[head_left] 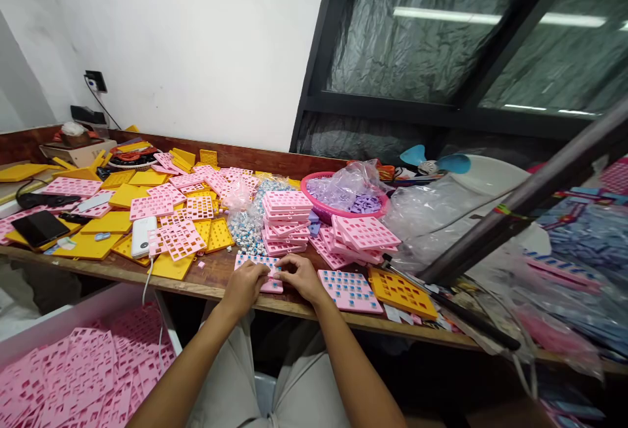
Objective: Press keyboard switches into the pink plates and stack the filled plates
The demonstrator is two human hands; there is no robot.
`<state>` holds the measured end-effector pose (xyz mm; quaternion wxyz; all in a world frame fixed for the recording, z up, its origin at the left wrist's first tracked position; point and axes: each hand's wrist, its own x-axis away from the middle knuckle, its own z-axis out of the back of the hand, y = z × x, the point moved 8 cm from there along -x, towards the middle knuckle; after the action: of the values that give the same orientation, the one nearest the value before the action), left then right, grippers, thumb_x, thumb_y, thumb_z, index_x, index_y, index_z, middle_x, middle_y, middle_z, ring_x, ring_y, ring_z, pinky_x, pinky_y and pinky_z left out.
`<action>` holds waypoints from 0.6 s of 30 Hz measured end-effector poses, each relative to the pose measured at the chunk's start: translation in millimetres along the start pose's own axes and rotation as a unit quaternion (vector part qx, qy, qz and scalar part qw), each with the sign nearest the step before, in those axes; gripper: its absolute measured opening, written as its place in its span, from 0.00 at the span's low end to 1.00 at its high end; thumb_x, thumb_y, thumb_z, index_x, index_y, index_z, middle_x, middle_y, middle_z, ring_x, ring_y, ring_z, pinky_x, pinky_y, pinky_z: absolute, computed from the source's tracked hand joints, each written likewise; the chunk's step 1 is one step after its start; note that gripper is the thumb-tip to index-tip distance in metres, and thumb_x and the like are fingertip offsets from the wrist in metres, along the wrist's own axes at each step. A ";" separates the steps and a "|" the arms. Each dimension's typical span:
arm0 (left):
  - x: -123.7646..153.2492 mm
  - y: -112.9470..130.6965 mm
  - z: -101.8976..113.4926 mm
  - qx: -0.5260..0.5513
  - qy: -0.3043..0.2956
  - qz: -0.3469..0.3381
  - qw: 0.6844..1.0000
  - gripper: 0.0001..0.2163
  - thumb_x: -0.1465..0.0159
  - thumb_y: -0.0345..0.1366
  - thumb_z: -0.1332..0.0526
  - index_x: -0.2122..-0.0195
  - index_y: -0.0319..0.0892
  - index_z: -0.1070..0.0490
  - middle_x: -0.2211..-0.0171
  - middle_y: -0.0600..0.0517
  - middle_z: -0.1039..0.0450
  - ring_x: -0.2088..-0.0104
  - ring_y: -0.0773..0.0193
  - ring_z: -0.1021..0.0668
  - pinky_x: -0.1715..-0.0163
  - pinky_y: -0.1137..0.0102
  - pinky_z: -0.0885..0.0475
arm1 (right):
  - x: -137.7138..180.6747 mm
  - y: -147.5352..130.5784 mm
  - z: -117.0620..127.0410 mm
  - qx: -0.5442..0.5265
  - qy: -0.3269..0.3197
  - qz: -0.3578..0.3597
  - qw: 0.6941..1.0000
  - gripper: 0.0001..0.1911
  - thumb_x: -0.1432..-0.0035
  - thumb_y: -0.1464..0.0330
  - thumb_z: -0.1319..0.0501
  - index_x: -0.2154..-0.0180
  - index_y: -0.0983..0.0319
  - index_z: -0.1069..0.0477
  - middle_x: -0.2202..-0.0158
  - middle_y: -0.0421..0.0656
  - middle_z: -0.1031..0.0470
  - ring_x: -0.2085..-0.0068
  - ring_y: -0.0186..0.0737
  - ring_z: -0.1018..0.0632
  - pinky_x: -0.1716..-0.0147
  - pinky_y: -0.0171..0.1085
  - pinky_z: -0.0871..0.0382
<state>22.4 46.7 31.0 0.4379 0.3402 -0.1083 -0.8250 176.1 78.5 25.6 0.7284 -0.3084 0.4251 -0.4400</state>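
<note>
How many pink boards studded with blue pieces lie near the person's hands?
2: a partly covered board under the left hand and right hand, and a second board to the right hand's right. Others may be hidden.

Stacked panels stand behind the panel between hands.

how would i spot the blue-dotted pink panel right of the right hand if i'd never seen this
Find the wooden workbench and follow its front edge to the right hand. Just right of it, before the yellow panel, lies a flat pink panel. Unlike the yellow one, it is dotted with rows of blue; unlike the smaller-looking panel in hand, no fingers are on it.
</note>
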 end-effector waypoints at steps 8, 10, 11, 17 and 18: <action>5.6 -7.1 -0.5 0.100 0.042 0.011 0.994 0.06 0.33 0.31 0.42 0.60 0.44 0.25 0.62 0.51 0.21 0.60 0.62 0.21 0.57 0.68 0.28 | 3.1 -9.2 -9.4 0.052 -0.025 0.037 0.998 0.10 0.47 0.63 0.29 0.63 0.61 0.20 0.67 0.41 0.23 0.67 0.37 0.26 0.66 0.35 0.33; 4.9 -5.0 -1.0 0.069 0.024 0.002 0.997 0.06 0.32 0.32 0.42 0.60 0.44 0.25 0.62 0.50 0.21 0.60 0.61 0.22 0.57 0.67 0.29 | 6.0 -11.8 -8.8 0.058 -0.037 0.043 0.997 0.09 0.44 0.63 0.30 0.62 0.60 0.19 0.65 0.42 0.23 0.64 0.39 0.25 0.62 0.36 0.32; 4.5 -4.0 -0.2 0.043 0.019 0.001 0.999 0.06 0.32 0.33 0.41 0.60 0.44 0.25 0.63 0.50 0.21 0.59 0.60 0.22 0.56 0.66 0.29 | 7.5 -13.1 -8.4 0.057 -0.043 0.045 0.996 0.09 0.43 0.63 0.31 0.61 0.60 0.19 0.63 0.43 0.22 0.62 0.40 0.24 0.60 0.36 0.31; 0.9 4.9 5.6 -0.092 0.008 0.003 0.996 0.06 0.33 0.34 0.41 0.62 0.45 0.23 0.66 0.48 0.23 0.58 0.56 0.25 0.52 0.60 0.33 | 12.9 -18.5 -6.8 0.040 -0.053 0.060 0.996 0.08 0.38 0.63 0.34 0.61 0.59 0.19 0.63 0.43 0.22 0.60 0.40 0.23 0.58 0.36 0.30; 1.0 6.4 5.7 -0.098 0.003 0.002 0.995 0.07 0.32 0.34 0.41 0.62 0.45 0.23 0.66 0.48 0.23 0.58 0.56 0.25 0.52 0.59 0.33 | 13.2 -19.3 -6.7 0.044 -0.051 0.063 0.996 0.08 0.39 0.63 0.34 0.61 0.59 0.18 0.63 0.43 0.22 0.60 0.40 0.23 0.58 0.36 0.30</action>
<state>22.4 41.4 37.9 0.4714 0.2978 -0.0262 -0.8297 166.1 58.0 33.9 0.7882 -0.2708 0.3863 -0.3953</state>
